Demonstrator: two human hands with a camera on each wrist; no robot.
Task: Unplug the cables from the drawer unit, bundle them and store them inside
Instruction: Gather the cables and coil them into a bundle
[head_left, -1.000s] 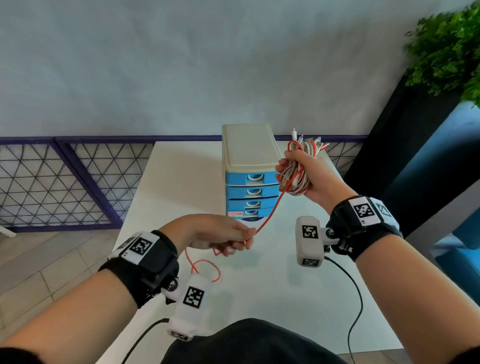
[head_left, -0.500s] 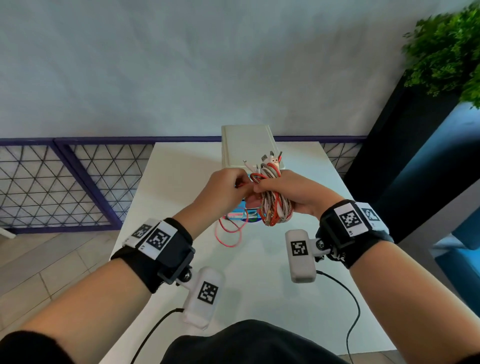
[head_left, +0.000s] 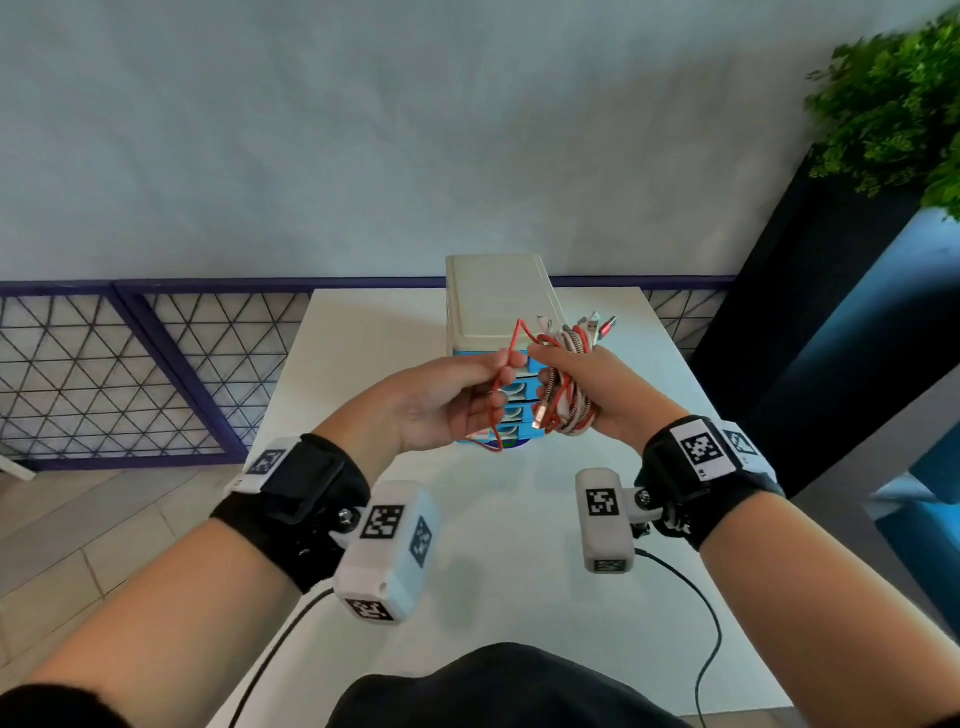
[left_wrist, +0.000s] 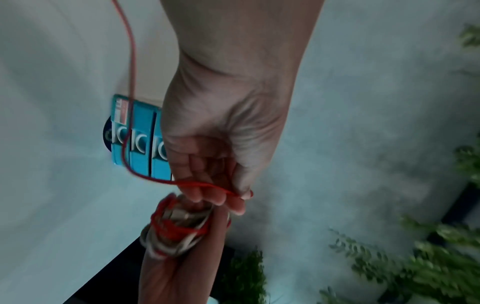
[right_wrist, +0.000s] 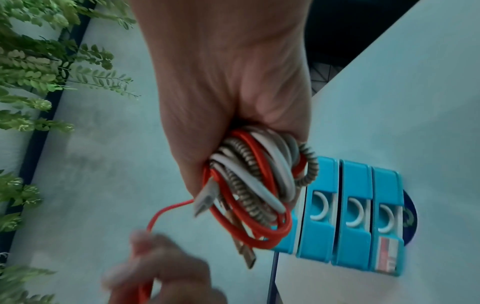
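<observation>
My right hand (head_left: 582, 384) grips a bundle of cables (head_left: 566, 395) made of red, white and braided loops, raised in front of the drawer unit (head_left: 498, 296). Several plug ends stick out above the fist. The same bundle (right_wrist: 259, 185) fills the right wrist view, with a metal plug hanging from it. My left hand (head_left: 467, 395) pinches a loose thin red cable (head_left: 511, 340) just left of the bundle; its tail hangs below the hand. In the left wrist view the red cable (left_wrist: 130, 82) runs from the fingertips (left_wrist: 239, 203) past the blue drawers (left_wrist: 140, 144). All drawers look closed.
The cream-topped unit with blue drawers stands at the middle back of a white table (head_left: 363, 332). A purple lattice railing (head_left: 130, 374) runs behind on the left. A dark planter with green foliage (head_left: 893, 104) stands to the right. Black wrist-camera leads (head_left: 706, 623) trail over the near table edge.
My right hand brought the bundle in from the unit's right side to its front. My left hand rose from the table and keeps pulling the red cable's free end around the bundle.
</observation>
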